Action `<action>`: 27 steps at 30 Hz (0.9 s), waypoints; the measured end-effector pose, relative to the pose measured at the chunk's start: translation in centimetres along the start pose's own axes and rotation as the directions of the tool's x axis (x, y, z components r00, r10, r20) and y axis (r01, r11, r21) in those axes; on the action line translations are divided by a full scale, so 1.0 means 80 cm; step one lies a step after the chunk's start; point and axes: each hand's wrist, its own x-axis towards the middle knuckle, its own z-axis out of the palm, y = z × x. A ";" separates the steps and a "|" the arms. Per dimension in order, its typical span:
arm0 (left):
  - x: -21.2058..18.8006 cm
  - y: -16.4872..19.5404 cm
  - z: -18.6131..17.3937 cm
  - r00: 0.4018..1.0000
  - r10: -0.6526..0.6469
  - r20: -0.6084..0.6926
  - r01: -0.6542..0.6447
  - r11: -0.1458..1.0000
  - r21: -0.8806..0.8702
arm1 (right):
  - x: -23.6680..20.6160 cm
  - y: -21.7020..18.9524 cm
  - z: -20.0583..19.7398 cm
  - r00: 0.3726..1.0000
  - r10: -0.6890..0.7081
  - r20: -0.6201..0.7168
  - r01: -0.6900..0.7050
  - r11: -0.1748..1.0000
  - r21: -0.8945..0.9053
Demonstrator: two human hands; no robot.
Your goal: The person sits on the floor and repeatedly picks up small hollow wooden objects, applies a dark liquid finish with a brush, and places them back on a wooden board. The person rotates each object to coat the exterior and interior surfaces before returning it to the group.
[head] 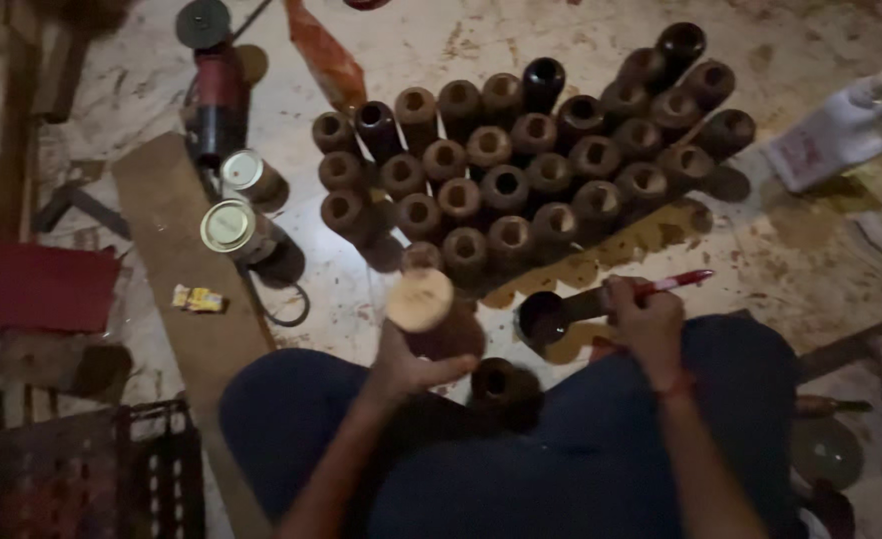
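Observation:
My left hand (408, 364) grips a wooden cup-like cylinder (422, 301) from below, its pale flat end turned up toward me. My right hand (641, 319) holds a brush with a red handle (672, 283) that points up and to the right. Just left of that hand a dark round container (543, 317) sits on the floor. Another dark wooden cup (496, 381) stands between my knees. Beyond my hands, several brown wooden cups (521, 160) stand packed in rows with their hollow openings up.
Two tin cans (233, 228) with pale lids rest on a wooden plank (177, 250) at left, beside a red power tool (220, 100). A white plastic bottle (840, 130) lies at the right. A red flat object (37, 284) and a dark crate (92, 469) are at far left.

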 end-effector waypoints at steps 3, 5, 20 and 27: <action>0.009 0.014 0.023 0.997 0.078 -0.024 -0.070 0.965 0.252 | 0.001 0.005 -0.013 0.997 0.057 -0.056 -0.054 0.997 0.048; 0.011 0.020 0.030 0.991 0.130 -0.014 -0.124 0.968 0.220 | -0.003 0.003 -0.023 0.993 0.109 -0.041 -0.099 0.975 0.201; 0.018 0.035 0.037 0.923 0.364 0.130 -0.381 0.802 0.460 | -0.091 -0.041 -0.031 0.967 -0.163 0.197 -0.079 0.541 0.837; 0.018 0.029 0.035 0.911 0.381 0.156 -0.404 0.753 0.519 | -0.070 -0.025 -0.030 0.943 -0.031 0.330 -0.301 0.339 0.891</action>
